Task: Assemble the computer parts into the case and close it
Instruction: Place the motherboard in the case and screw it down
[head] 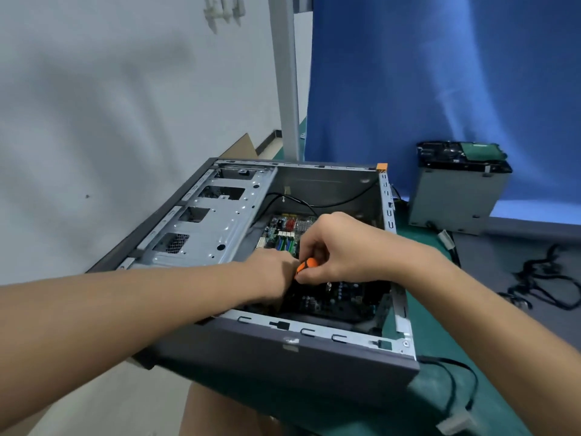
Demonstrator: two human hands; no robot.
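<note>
1 screwdriver point(306, 264), handle gripped by right hand point(342, 247) fingers; left hand point(270, 272) fingers just beside, grip unclear.

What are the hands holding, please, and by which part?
The right hand grips a screwdriver by its orange handle. The left hand lies close beside it, fingers hidden; whether it holds anything cannot be told.

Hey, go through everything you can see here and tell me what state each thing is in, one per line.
Computer case: open on top, cover off.
Motherboard: inside the case.
Screwdriver: gripped by the right hand, over the motherboard.
Left hand: inside the case beside the screwdriver, grip not visible.
Grey metal box: standing outside the case.
Loose cables: lying outside the case.
</note>
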